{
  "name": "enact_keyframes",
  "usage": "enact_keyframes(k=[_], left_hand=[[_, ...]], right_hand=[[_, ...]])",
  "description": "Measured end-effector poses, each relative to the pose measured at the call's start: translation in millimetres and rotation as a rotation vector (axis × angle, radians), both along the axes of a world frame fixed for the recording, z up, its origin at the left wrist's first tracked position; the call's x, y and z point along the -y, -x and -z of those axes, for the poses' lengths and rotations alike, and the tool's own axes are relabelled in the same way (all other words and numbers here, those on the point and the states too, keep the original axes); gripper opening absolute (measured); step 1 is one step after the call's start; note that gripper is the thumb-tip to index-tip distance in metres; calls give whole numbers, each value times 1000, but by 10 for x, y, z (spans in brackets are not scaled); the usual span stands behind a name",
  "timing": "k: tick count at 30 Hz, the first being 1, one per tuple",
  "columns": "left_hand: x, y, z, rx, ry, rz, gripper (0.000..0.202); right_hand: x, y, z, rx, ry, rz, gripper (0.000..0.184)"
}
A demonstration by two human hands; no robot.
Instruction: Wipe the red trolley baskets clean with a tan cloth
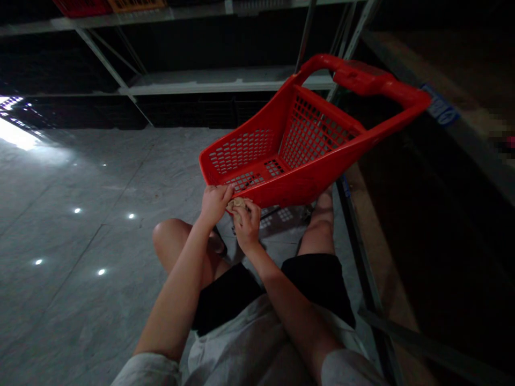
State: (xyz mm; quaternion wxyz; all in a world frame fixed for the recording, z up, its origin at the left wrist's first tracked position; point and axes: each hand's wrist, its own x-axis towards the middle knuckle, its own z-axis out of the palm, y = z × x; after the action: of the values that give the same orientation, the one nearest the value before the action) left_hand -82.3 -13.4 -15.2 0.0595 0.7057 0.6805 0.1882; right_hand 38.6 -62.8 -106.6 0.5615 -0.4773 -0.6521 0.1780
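Observation:
A red plastic shopping cart (306, 185) with perforated walls stands in front of me, its handle up at the right. My left hand (216, 203) is closed over the rim at the cart's near front corner. Just right of it, my right hand (247, 221) presses a crumpled tan cloth (238, 203) against the outside of the cart's near side. The fingers of the right hand are bent around the cloth. Part of the cloth is hidden by those fingers. The cart's base and wheels are mostly hidden below the basket.
Metal shelving (225, 86) with dark crates runs along the back, with a red crate (82, 6) and an orange crate (137, 4) on top. A low shelf edge (374, 257) runs close on my right. Grey floor (80, 230) extends to the left. My knees flank the cart's near side.

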Motion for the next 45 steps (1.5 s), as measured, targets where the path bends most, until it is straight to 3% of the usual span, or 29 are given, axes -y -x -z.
enact_keyframes(k=[3,5,10,12,14,18,20,22,25,27,28,30,36,38,40,45], left_hand=[[6,0,-15,3,-3,12,54],[7,-5,-20,-1,-3,20,54],[4,-14,-34,-53,24,1,54],[14,-18,-67,-68,52,9,53],[34,-42,-130,-79,86,6,51],[46,-237,-315,-73,141,-34,48],[-12,-413,-404,-33,147,11,47],[-124,-604,-469,23,140,98,45],[-330,-840,-512,125,129,260,43],[-430,-935,-509,143,152,294,42],[-457,-964,-500,122,165,267,41],[-468,-992,-478,53,185,178,42],[-392,-981,-468,-20,183,106,56],[-385,-972,-484,-30,192,100,57],[-382,-964,-497,-28,201,91,55],[-353,-944,-497,-18,216,98,50]], right_hand=[[61,-81,320,19,236,11,21],[23,-165,310,-31,316,63,21],[-303,-457,-362,-142,62,164,21],[-389,-546,-459,-148,-32,206,21],[-389,-591,-309,-125,-46,223,21],[-250,-583,269,-59,179,160,17],[-240,-590,347,-75,234,158,16],[-324,-648,172,-111,201,191,16],[-565,-836,-369,-178,31,287,19],[-711,-974,-656,-204,-90,354,20],[-757,-1026,-715,-203,-118,372,20],[-772,-1070,-620,-181,-97,367,21],[-440,-840,415,-120,306,236,14],[-417,-816,462,-130,334,234,12],[-504,-889,244,-174,258,274,11],[-902,-1268,-666,-281,-129,449,15]])
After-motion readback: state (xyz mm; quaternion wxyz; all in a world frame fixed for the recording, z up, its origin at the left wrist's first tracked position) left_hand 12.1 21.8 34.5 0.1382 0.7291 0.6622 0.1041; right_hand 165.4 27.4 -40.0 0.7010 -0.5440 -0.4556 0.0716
